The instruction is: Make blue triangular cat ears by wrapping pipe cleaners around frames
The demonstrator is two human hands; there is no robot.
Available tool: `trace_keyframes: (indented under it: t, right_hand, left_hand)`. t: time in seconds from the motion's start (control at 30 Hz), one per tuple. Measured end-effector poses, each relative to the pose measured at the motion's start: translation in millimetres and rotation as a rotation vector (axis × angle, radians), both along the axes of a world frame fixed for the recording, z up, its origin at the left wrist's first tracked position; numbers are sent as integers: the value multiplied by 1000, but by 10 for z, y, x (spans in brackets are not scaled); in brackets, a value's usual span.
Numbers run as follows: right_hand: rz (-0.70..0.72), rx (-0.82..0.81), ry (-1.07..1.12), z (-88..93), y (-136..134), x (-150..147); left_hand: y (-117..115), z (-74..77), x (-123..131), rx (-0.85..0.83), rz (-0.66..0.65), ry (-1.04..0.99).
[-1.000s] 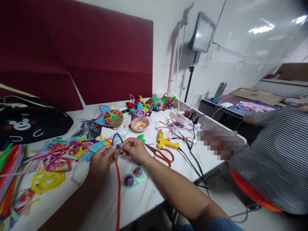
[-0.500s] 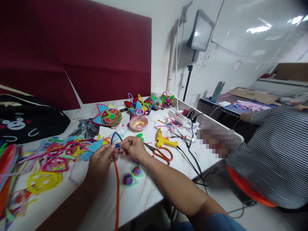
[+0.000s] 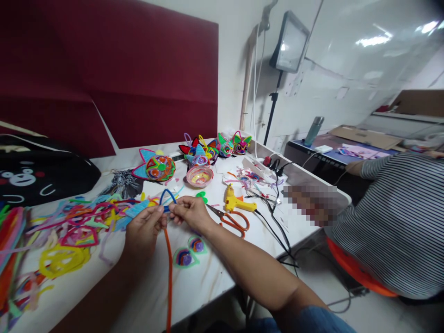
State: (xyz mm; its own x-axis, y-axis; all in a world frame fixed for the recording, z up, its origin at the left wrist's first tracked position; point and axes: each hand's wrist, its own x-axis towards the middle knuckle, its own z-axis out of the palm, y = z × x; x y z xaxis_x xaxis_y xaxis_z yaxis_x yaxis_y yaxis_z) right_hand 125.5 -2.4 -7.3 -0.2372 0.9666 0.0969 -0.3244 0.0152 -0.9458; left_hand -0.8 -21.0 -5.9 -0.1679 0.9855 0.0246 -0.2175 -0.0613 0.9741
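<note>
Over the white table (image 3: 208, 282) my left hand (image 3: 144, 229) and my right hand (image 3: 190, 212) meet in a pinch. Both are closed on a blue pipe cleaner (image 3: 168, 195) bent into a pointed loop that rises above my fingers. An orange pipe cleaner (image 3: 169, 277) joins it at the pinch and runs down toward me, past the table's front edge. Two small green-edged eye pieces (image 3: 190, 252) lie on the table just below my right wrist.
Orange-handled scissors (image 3: 232, 221) and a yellow glue gun (image 3: 236, 203) lie right of my hands, with black cables (image 3: 277, 231) beyond. Loose pipe-cleaner shapes (image 3: 72, 226) cover the left. Finished cat faces (image 3: 157, 167) and a small bowl (image 3: 199, 175) sit behind. A person in stripes (image 3: 398, 222) sits right.
My hands have stayed pinched on the blue loop and shifted only slightly. The view has drifted a little to the right.
</note>
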Motion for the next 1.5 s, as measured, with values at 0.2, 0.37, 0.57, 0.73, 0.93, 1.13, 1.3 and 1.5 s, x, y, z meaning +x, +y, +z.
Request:
trace_keyframes:
  t: [0.2, 0.37, 0.57, 0.73, 0.93, 1.13, 1.3, 1.5]
  right_hand:
    - [13, -5, -28, -39, 7, -13]
    - [-2, -3, -24, -39, 4, -12]
    - [2, 40, -40, -51, 1, -9]
    - [-21, 15, -70, -45, -4, -12]
    - [-58, 35, -71, -50, -31, -1]
    - [-71, 73, -119, -76, -52, 14]
    - [-68, 91, -150, -85, -68, 35]
    - [-142, 59, -113, -22, -48, 99]
  left_hand:
    - [-8, 4, 26, -12, 15, 1]
    - [-30, 22, 33, 5, -1, -5]
    - [-24, 22, 23, 2, 18, -16]
    - [-34, 7, 25, 12, -4, -7]
    - [-57, -46, 22, 56, -27, 47]
    - [-57, -97, 10, 127, -22, 133]
    - [-72, -109, 20, 121, -26, 132]
    - [-36, 20, -51, 118, -14, 92]
